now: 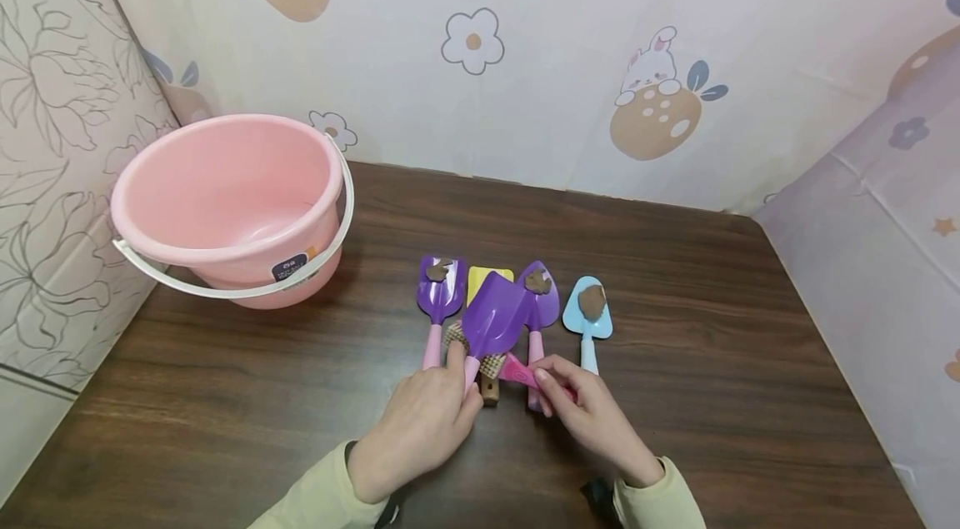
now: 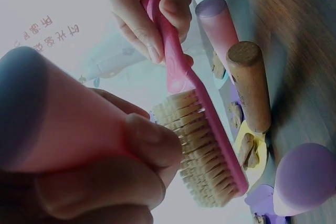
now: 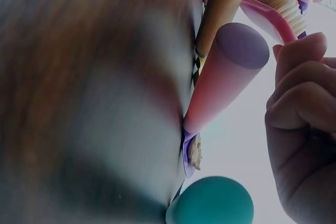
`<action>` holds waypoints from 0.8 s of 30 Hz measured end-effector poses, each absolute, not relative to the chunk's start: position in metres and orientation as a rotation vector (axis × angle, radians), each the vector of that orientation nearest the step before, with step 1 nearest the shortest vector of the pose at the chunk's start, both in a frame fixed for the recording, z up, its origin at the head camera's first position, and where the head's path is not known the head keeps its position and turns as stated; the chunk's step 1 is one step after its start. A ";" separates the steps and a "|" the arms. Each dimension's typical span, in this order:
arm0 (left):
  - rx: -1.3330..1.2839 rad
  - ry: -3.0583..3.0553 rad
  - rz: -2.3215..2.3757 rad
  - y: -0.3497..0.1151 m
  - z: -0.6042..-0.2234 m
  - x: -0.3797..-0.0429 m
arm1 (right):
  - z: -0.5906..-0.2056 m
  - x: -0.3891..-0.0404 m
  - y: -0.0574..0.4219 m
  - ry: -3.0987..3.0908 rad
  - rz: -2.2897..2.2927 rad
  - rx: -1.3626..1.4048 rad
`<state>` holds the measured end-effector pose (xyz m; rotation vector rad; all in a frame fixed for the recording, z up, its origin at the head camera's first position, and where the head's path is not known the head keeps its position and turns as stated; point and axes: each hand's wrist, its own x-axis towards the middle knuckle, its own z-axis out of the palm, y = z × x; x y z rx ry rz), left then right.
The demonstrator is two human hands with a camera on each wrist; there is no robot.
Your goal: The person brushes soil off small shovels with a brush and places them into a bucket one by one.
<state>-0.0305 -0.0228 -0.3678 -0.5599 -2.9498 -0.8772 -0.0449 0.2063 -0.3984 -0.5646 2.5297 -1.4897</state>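
My left hand (image 1: 423, 416) grips the pink handle of a purple toy shovel (image 1: 495, 314), its blade raised over the others. In my right hand (image 1: 588, 412) is the handle of a pink brush (image 1: 517, 371). Its pale bristles (image 2: 202, 150) face the held shovel; whether they touch it I cannot tell. Beneath lie a square purple shovel (image 1: 452, 296), a pointed purple shovel (image 1: 546, 308), a light blue shovel (image 1: 572, 314) and a yellow shovel (image 1: 480, 277) with a wooden handle (image 1: 490, 391). Brown lumps (image 1: 592, 302) sit on these blades; the yellow one's lump (image 2: 249, 153) shows in the left wrist view.
A large pink bucket (image 1: 225, 252) with a white handle (image 1: 247, 293) stands at the table's back left. The dark wood table (image 1: 712, 329) meets patterned cloth (image 1: 555, 87) behind and at both sides.
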 end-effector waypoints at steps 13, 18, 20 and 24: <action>-0.545 -2.959 -0.860 -0.022 -0.371 -0.030 | -0.399 -0.044 0.206 2.611 -1.485 -0.545; -0.545 -2.965 -0.851 -0.022 -0.372 -0.030 | -0.399 -0.043 0.206 2.640 -1.479 -0.504; -0.544 -2.971 -0.850 -0.021 -0.372 -0.030 | -0.400 -0.044 0.206 2.646 -1.477 -0.493; -0.540 -2.984 -0.860 -0.021 -0.372 -0.030 | -0.400 -0.044 0.207 2.655 -1.474 -0.471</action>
